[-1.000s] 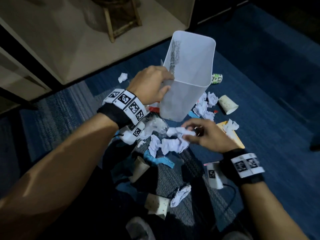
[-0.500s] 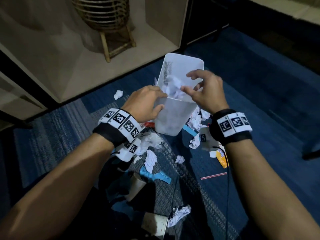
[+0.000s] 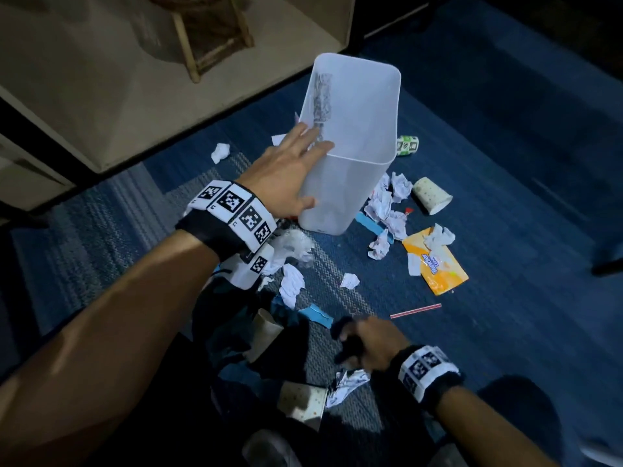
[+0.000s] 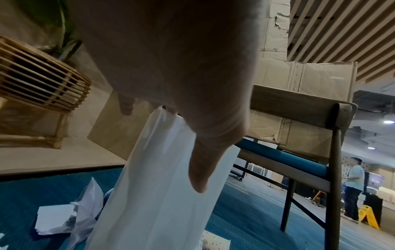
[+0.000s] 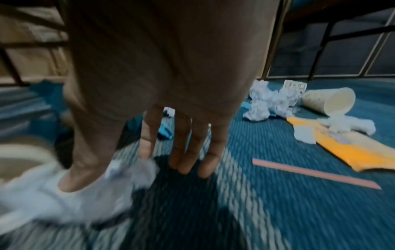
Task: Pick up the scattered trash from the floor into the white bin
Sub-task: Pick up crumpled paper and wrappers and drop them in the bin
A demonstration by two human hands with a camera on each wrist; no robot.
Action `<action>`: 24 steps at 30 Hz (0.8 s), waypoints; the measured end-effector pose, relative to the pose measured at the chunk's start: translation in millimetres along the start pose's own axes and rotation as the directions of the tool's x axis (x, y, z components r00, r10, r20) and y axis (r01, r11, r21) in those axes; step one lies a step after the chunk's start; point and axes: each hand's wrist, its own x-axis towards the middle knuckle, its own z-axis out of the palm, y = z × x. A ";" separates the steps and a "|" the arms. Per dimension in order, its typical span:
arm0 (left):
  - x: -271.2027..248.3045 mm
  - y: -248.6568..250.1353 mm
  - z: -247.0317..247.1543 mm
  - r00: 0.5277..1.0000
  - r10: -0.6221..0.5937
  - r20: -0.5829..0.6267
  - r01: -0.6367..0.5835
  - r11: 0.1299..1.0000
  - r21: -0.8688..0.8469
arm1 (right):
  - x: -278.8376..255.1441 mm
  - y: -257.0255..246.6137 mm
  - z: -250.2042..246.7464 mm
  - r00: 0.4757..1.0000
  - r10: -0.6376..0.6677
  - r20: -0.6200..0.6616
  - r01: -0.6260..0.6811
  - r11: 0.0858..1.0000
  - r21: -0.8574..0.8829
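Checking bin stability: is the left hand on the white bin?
Yes, the left hand rests against the white bin's side near its rim.

1. The head view is dim, with the carpet (image 3: 505, 163) dark toward the right edge and corners.
2. Arms cast black shadows on the carpet's near part.
3. The right wrist view is motion-blurred, worst at the lower left.
4. The left wrist view is brighter; ceiling lamps (image 4: 388, 121) glare at the right edge.

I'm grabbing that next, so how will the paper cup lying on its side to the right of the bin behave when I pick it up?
The paper cup looks thin-walled and empty, so probably light and easily crushed by a firm squeeze. Lying on its side on the carpet, it may roll in a curve if nudged, since it tapers.
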 end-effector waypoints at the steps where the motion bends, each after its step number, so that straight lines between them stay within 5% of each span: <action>1: 0.4 1.4 2.0 1.000 -0.011 0.016 0.011 1.000 0.008 | -0.8 5.3 17.5 0.998 0.003 0.062 -0.001 0.999 -0.037; 4: 0.2 1.9 6.8 0.999 -0.028 0.031 0.028 1.000 -0.009 | -8.4 9.9 48.0 0.989 0.033 0.146 -0.016 0.993 -0.120; 9: 2.1 0.1 7.8 0.997 -0.023 0.069 0.028 0.997 -0.068 | -1.0 14.2 53.6 0.999 0.001 0.035 -0.002 1.000 0.005; 15: 4.1 1.1 5.2 0.994 -0.029 0.108 0.046 0.987 -0.157 | -0.9 24.3 -16.2 0.942 0.050 -0.333 0.051 0.956 0.288; 18: 4.8 1.0 5.1 0.996 -0.017 0.093 0.033 0.985 -0.167 | -17.5 3.7 -93.1 0.798 0.102 -0.594 0.229 0.860 0.456; 22: 4.0 1.2 6.2 0.996 -0.013 0.091 0.030 0.981 -0.189 | -35.5 -33.4 -193.5 0.378 0.154 -0.913 0.482 0.809 0.336; 24: 3.8 1.3 6.2 0.997 -0.010 0.082 0.026 0.979 -0.202 | -29.4 -44.2 -231.9 0.230 0.180 -0.956 0.500 0.821 0.275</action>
